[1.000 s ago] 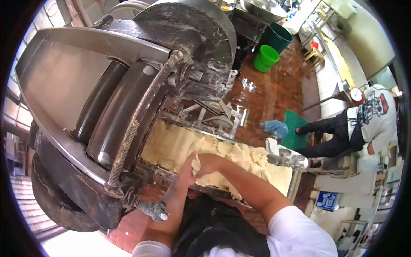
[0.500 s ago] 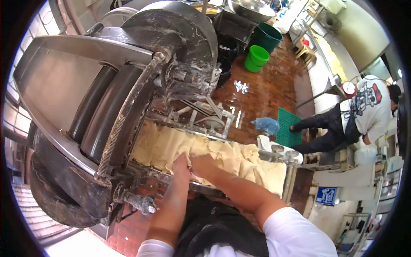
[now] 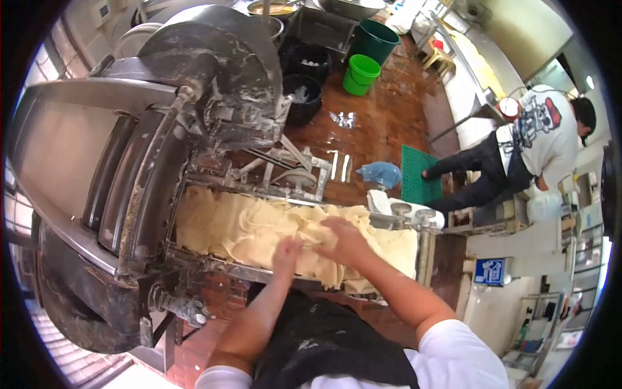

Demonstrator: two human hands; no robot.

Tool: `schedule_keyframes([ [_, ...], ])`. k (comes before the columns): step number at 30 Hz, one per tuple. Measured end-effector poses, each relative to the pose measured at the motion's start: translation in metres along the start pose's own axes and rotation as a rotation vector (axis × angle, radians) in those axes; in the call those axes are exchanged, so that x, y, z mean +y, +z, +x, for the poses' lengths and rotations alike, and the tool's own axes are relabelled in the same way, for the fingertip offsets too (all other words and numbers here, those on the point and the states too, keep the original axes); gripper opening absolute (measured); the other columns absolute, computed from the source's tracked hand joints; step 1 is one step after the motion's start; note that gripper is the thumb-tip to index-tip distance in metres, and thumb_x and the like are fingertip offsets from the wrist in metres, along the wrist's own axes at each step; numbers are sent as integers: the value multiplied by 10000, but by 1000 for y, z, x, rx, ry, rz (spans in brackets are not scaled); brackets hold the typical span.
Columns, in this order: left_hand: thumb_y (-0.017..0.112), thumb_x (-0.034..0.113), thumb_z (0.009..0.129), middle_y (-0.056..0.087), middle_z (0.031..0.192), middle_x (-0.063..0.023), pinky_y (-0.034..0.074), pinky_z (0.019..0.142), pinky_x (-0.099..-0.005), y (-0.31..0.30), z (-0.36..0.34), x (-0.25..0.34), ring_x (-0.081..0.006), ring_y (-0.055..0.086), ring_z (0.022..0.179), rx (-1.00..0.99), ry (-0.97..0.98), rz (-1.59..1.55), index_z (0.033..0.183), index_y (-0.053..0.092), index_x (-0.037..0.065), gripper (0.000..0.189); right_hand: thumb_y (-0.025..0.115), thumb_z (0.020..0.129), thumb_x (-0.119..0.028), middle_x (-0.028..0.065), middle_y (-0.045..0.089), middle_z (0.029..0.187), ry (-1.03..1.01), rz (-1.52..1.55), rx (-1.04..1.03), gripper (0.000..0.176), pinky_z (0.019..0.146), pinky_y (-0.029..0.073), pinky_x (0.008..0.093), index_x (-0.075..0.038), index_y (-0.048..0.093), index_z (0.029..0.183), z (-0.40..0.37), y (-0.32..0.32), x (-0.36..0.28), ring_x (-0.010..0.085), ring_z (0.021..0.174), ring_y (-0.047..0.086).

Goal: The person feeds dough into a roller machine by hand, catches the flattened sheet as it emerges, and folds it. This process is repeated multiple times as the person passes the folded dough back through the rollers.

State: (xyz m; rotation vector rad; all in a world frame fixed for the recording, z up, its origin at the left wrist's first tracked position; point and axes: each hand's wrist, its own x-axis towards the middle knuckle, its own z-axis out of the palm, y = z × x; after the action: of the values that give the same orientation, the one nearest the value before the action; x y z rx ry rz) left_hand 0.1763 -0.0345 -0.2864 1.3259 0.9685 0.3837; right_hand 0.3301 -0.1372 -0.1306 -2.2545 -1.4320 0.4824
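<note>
A long, pale sheet of dough [image 3: 253, 223], wrinkled and piled in loose folds, lies along the conveyor beside the rollers. My left hand [image 3: 287, 255] is at the dough's near side, its fingers closed on a fold; the fingertips are partly hidden. To its right, my right hand [image 3: 345, 241] rests over the folds with its fingers curved and its thumb held apart. Dark metal rollers [image 3: 133, 181] of a large, flour-dusted machine stand at the dough's left end, with a sloping metal tray [image 3: 58, 142] behind them.
A threaded bolt [image 3: 181, 306] juts from the machine near my left arm. Beyond the conveyor are a bright green bucket [image 3: 361, 74], a dark green bin [image 3: 374, 44] and a green mat [image 3: 418, 175]. Another person [image 3: 518, 149] bends over at the right.
My hands, together on the dough before, are now apart, the right one farther right. The dough under them is more bunched. The camera view has shifted, moving the machine leftward.
</note>
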Motion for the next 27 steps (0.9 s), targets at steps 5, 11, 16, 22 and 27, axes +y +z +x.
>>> schedule_keyframes([
  [5, 753, 452, 745, 626, 1098, -189, 479, 868, -350, 23, -13, 66, -249, 609, 994, -229, -30, -42, 1203, 529, -46, 713, 766, 691, -416, 173, 567, 1242, 542, 72, 212, 707, 993, 410, 375, -38, 530, 1239, -47, -18, 63, 325, 1178, 518],
  [11, 822, 402, 658, 525, 1251, -193, 410, 986, -427, 47, -38, 76, -305, 489, 1195, -135, 180, 719, 1303, 420, -1, 860, 785, 697, -363, 192, 622, 1123, 693, 346, 9, 716, 888, 481, 345, 31, 511, 1229, -63, 8, 96, 282, 1047, 608],
  [16, 814, 262, 637, 510, 1263, -192, 394, 1002, -437, 51, -22, 58, -351, 458, 1205, -143, 201, 640, 1312, 420, 24, 817, 730, 713, -326, 151, 638, 1103, 982, 928, -21, 634, 817, 512, 387, 17, 540, 1211, -48, -8, 90, 280, 951, 642],
  [22, 777, 146, 659, 590, 1156, -194, 442, 950, -385, 63, -30, 46, -350, 548, 1108, -93, 179, 294, 1265, 495, 33, 678, 599, 807, -216, 149, 645, 1088, 1047, 1524, -86, 417, 856, 525, 435, -7, 566, 1166, -67, 25, 111, 284, 948, 648],
  [27, 760, 86, 653, 560, 1198, -204, 424, 978, -379, 61, -46, 69, -348, 521, 1153, -149, 252, 245, 1297, 467, 24, 710, 588, 823, -224, 150, 643, 1085, 1039, 1740, -66, 431, 893, 515, 453, -1, 548, 1190, -87, 20, 94, 299, 971, 643],
])
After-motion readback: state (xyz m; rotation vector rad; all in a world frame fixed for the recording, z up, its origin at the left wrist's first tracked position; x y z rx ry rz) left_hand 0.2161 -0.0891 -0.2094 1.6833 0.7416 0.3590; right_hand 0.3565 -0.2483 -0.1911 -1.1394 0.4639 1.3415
